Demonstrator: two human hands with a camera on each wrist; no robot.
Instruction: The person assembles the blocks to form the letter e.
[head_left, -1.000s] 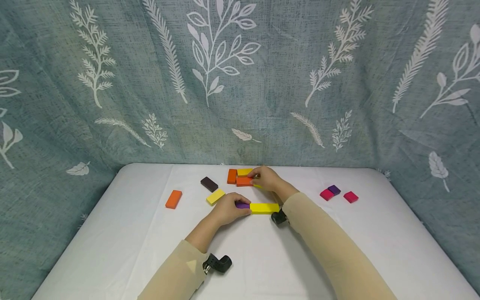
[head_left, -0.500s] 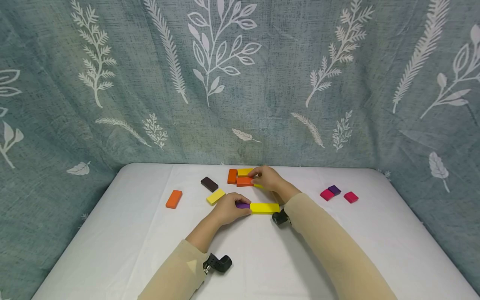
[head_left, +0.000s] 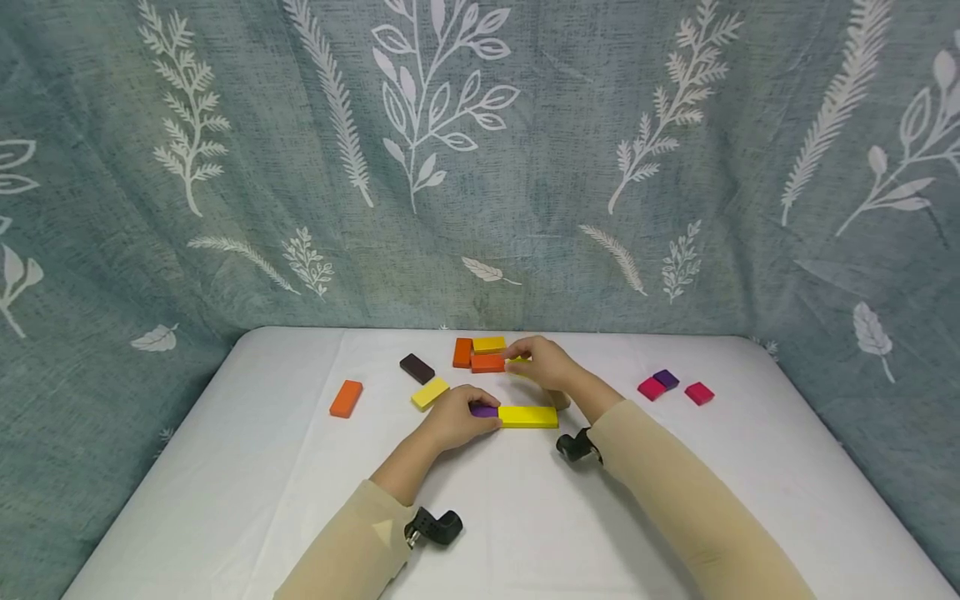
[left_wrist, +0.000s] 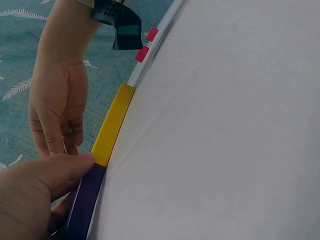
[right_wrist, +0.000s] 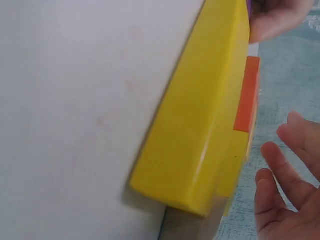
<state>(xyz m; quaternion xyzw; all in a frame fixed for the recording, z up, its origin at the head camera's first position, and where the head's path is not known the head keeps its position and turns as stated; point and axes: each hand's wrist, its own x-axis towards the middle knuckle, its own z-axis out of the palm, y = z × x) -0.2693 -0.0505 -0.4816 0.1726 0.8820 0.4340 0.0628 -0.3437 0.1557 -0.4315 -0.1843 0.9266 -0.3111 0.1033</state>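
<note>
The long, plain beige sleeves (head_left: 693, 504) each carry a curved black wrist camera (head_left: 444, 527).

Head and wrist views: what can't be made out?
Purple block, its left end: head view, hidden by the left hand; left wrist view, cut off by the bottom edge.
Yellow block by the right hand: head view, partly covered by that hand.
Brown piece, its full shape: right wrist view, cut off by the bottom edge.
</note>
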